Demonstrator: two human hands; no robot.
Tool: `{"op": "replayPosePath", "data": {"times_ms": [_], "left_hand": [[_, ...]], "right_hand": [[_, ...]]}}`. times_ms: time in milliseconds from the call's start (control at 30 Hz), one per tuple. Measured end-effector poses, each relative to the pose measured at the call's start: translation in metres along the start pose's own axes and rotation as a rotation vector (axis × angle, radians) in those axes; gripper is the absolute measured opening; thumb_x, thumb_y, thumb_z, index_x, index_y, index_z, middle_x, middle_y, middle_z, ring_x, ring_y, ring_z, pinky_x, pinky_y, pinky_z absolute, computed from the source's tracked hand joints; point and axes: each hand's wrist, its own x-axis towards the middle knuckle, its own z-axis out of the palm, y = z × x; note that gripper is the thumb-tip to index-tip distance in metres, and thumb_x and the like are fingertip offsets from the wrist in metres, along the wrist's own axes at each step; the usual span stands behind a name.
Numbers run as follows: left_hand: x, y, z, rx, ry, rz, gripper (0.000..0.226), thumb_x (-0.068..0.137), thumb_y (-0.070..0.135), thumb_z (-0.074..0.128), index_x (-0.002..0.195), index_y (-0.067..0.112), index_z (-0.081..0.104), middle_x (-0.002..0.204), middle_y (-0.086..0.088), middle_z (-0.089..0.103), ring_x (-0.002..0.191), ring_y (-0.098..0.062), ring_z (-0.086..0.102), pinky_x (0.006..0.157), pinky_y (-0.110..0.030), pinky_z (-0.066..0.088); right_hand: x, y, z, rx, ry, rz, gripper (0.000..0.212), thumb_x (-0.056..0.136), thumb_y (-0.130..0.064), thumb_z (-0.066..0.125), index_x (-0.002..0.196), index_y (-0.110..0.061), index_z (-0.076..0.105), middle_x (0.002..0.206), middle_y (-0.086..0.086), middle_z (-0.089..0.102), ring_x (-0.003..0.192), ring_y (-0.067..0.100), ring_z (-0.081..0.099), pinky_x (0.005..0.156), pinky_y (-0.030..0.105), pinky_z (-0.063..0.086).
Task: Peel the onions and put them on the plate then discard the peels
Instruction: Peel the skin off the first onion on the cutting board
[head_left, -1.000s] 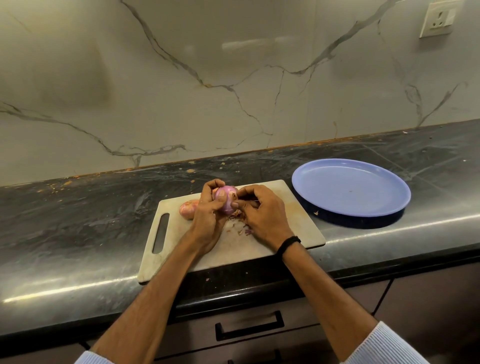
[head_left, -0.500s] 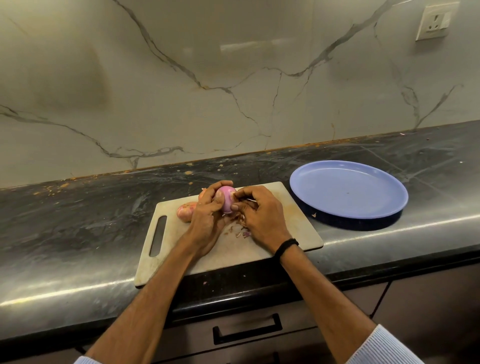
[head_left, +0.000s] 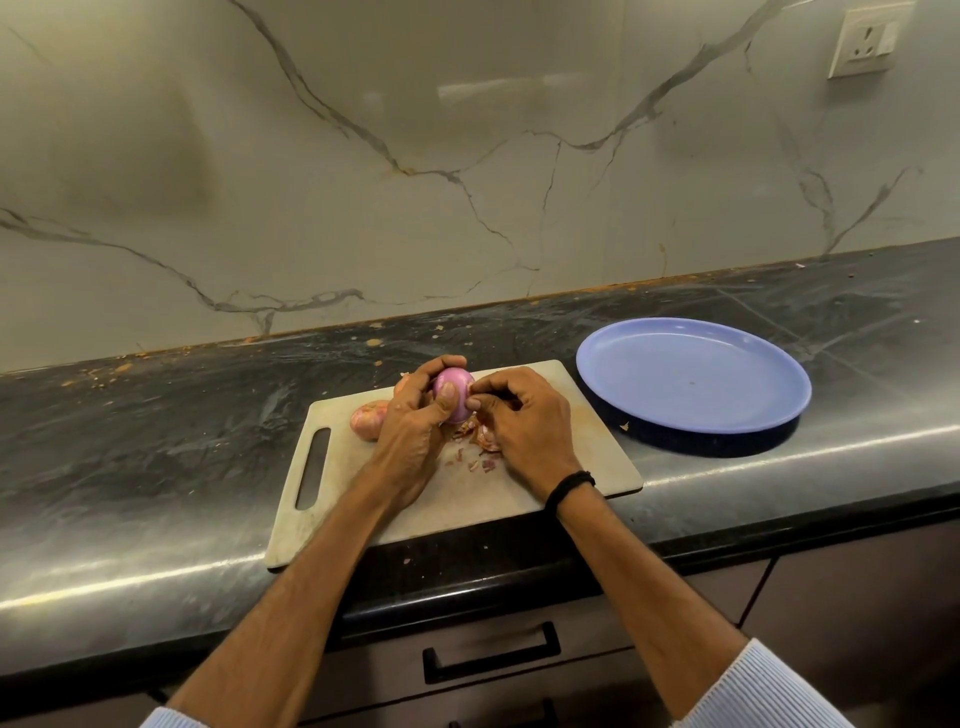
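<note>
My left hand (head_left: 415, 415) is wrapped around a smooth, glossy purple peeled onion (head_left: 453, 391), thumb laid across its near face and fingers curled over its top, so it is held just above the pale grey rectangular cutting board (head_left: 582, 452). My right hand (head_left: 524, 421) is pressed up against the onion from three o'clock, thumb and fingertips pinched together at its side; I can't tell whether they have hold of a strip of skin or only touch the bulb. The two hands sit close together, touching around the onion.

At nine o'clock from my left hand, a pinkish unpeeled onion (head_left: 368, 419) lies on the board, partly hidden behind my knuckles. A sliver of another pinkish bulb (head_left: 404, 383) shows just behind my left fingers, too covered to make out. Below the hands, at six o'clock from the held onion, small reddish-brown peel scraps (head_left: 475, 457) are scattered on the board, with a larger curled piece under my right palm.

At three o'clock from the board, just beside its right edge, sits the round lavender-blue plastic plate (head_left: 779, 415) on the dark marbled stone counter (head_left: 156, 441), with nothing on it. A black band (head_left: 571, 484) circles my right wrist
</note>
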Motion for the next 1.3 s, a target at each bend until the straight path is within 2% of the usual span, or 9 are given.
{"op": "replayPosePath", "data": {"times_ms": [233, 467, 567, 700, 767, 867, 967, 1133, 1300], "left_hand": [[-0.001, -0.001, -0.002, 0.004, -0.024, 0.01, 0.034, 0.09, 0.02, 0.063, 0.124, 0.019, 0.066, 0.14, -0.021, 0.049, 0.121, -0.033, 0.06, 0.097, -0.04, 0.055], [0.0, -0.001, -0.005, -0.01, -0.038, -0.039, 0.035, 0.096, 0.013, 0.059, 0.13, 0.02, 0.065, 0.144, -0.023, 0.044, 0.124, -0.037, 0.058, 0.099, -0.045, 0.055], [-0.001, 0.0, -0.004, -0.012, -0.049, -0.058, 0.037, 0.099, 0.007, 0.054, 0.135, 0.015, 0.061, 0.141, -0.023, 0.046, 0.116, -0.033, 0.062, 0.098, -0.043, 0.055], [-0.002, 0.002, -0.002, -0.036, -0.055, -0.061, 0.041, 0.092, 0.013, 0.061, 0.133, 0.015, 0.063, 0.142, -0.022, 0.045, 0.116, -0.031, 0.062, 0.098, -0.049, 0.054], [-0.003, 0.004, -0.002, -0.059, -0.057, -0.064, 0.042, 0.09, 0.014, 0.063, 0.131, 0.015, 0.063, 0.141, -0.022, 0.046, 0.115, -0.031, 0.062, 0.099, -0.051, 0.054], [-0.006, 0.006, 0.001, -0.056, -0.067, -0.052, 0.04, 0.09, 0.014, 0.062, 0.13, 0.016, 0.064, 0.138, -0.02, 0.05, 0.114, -0.029, 0.063, 0.095, -0.044, 0.057], [-0.006, 0.006, 0.001, -0.054, -0.072, -0.04, 0.038, 0.09, 0.014, 0.062, 0.127, 0.016, 0.065, 0.136, -0.017, 0.052, 0.118, -0.03, 0.062, 0.096, -0.042, 0.057], [-0.005, 0.003, 0.0, -0.02, -0.066, -0.03, 0.037, 0.089, 0.015, 0.064, 0.125, 0.018, 0.067, 0.136, -0.015, 0.054, 0.124, -0.034, 0.06, 0.099, -0.049, 0.054], [-0.003, 0.003, 0.001, 0.041, -0.036, -0.04, 0.04, 0.09, 0.03, 0.061, 0.128, 0.019, 0.063, 0.137, -0.016, 0.056, 0.123, -0.03, 0.062, 0.098, -0.049, 0.055]], "right_hand": [[0.0, 0.001, 0.002, -0.012, 0.005, 0.013, 0.005, 0.085, -0.013, 0.073, 0.09, -0.012, 0.071, 0.086, -0.001, 0.068, 0.08, 0.004, 0.06, 0.075, 0.008, 0.047], [0.0, 0.0, 0.005, -0.06, -0.01, 0.001, 0.004, 0.084, -0.011, 0.073, 0.084, -0.011, 0.069, 0.081, 0.0, 0.067, 0.075, 0.004, 0.057, 0.07, 0.006, 0.044], [-0.002, 0.0, 0.005, -0.072, -0.009, -0.015, 0.005, 0.085, -0.008, 0.071, 0.081, -0.01, 0.068, 0.08, 0.002, 0.066, 0.073, 0.007, 0.056, 0.068, 0.006, 0.044], [-0.002, -0.001, 0.006, -0.096, -0.013, -0.057, 0.007, 0.086, -0.006, 0.067, 0.08, -0.009, 0.065, 0.078, 0.004, 0.064, 0.072, 0.011, 0.055, 0.067, 0.01, 0.044], [-0.002, -0.001, 0.007, -0.113, -0.016, -0.082, 0.008, 0.086, -0.005, 0.065, 0.079, -0.008, 0.064, 0.078, 0.004, 0.063, 0.072, 0.014, 0.055, 0.065, 0.017, 0.046], [-0.002, -0.002, 0.008, -0.146, -0.046, -0.096, 0.008, 0.086, -0.005, 0.061, 0.079, -0.007, 0.062, 0.077, 0.007, 0.061, 0.07, 0.017, 0.053, 0.063, 0.022, 0.045], [-0.003, -0.002, 0.008, -0.166, -0.067, -0.1, 0.01, 0.086, -0.008, 0.055, 0.076, -0.007, 0.057, 0.075, 0.007, 0.057, 0.068, 0.017, 0.049, 0.061, 0.02, 0.04], [-0.004, -0.005, 0.01, -0.179, -0.078, -0.088, 0.012, 0.083, -0.016, 0.047, 0.074, -0.01, 0.051, 0.074, 0.007, 0.053, 0.067, 0.017, 0.045, 0.061, 0.021, 0.035], [-0.007, -0.012, 0.008, -0.173, -0.092, -0.129, 0.016, 0.077, -0.034, 0.034, 0.079, -0.019, 0.04, 0.078, 0.002, 0.045, 0.071, 0.015, 0.04, 0.063, 0.016, 0.028]]}}
